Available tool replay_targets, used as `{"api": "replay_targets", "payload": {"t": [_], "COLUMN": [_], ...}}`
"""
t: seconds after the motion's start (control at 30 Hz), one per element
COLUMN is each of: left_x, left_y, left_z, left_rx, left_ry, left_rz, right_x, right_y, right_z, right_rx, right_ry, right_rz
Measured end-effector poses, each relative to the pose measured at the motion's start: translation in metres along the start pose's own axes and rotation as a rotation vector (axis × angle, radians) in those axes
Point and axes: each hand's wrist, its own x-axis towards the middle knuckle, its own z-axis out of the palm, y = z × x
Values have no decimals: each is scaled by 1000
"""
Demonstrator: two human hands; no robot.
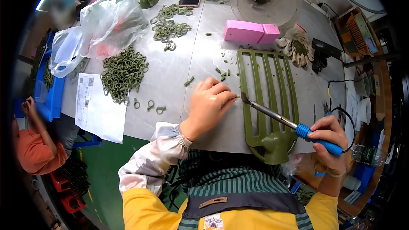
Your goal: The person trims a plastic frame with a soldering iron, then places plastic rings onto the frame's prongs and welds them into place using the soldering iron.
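Has the green slatted piece [268, 141] lying at the near edge of the table [166, 98], stem end toward the apron [243, 185]; risks tipping or shifting it by leaning there. Grips the blue-handled iron [277, 117] in the right hand [327, 138], fingers wrapped round the handle, beside a looping black cord [353, 130] (easy to snag, and so to jerk the tip). Points that tip at the left rail, just beside the left hand [208, 106]; pinches there, fingertips narrowed, what looks like a small green peg [237, 96]. Cannot tell touching from near-touching at the tip. Could burn a bare fingertip through a slip, given a hot iron, or mar the rail by lingering. Farther off, has loose green pegs [223, 76], then a pink block [249, 32] close enough to nudge the slatted piece through a bump.
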Motion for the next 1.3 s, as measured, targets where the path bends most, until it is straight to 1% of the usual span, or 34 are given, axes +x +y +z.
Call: {"api": "replay_targets", "payload": {"t": [0.3, 0.4, 0.43, 0.53, 0.63, 0.73, 0.87, 0.9, 1.0, 1.1, 1.2, 1.23, 1.3], "left_x": [5, 5, 5, 7, 13, 26, 36, 38, 38, 40, 51, 55, 56], "left_y": [3, 3, 3, 1, -12, -25, -35, -35, -41, -52, -65, -72, -80], "left_z": [10, 9, 9, 5, -7, -3, 16, 19, 16, -2, -23, -27, -28], "left_rx": [53, 69, 77, -43, -176, -87, 96, 103, 86, -20, -179, -194, -151], "left_ry": [-5, -33, -50, -74, -87, 16, -23, -19, 1, -45, -67, -96, -80], "left_rz": [64, 59, 57, 22, -158, -146, -106, -116, -33, -152, -382, -380, -255], "right_x": [2, -6, -12, -16, -21, -22, -20, -18, -18, -15, -10, -6, 1], "right_y": [-2, -3, -1, 0, 4, 5, 7, 7, 9, 14, 16, 16, 18], "right_z": [4, -5, -8, -13, -15, -15, -15, -15, -14, -15, -14, -13, -13], "right_rx": [-30, -4, 30, 14, 56, 76, 93, 90, 84, 81, 86, 84, 82], "right_ry": [-5, 44, 80, 150, 191, 211, 236, 239, 249, 260, 275, 280, 278], "right_rz": [-43, -30, 23, -4, 34, 42, 28, 24, 30, 35, 50, 52, 47]}}
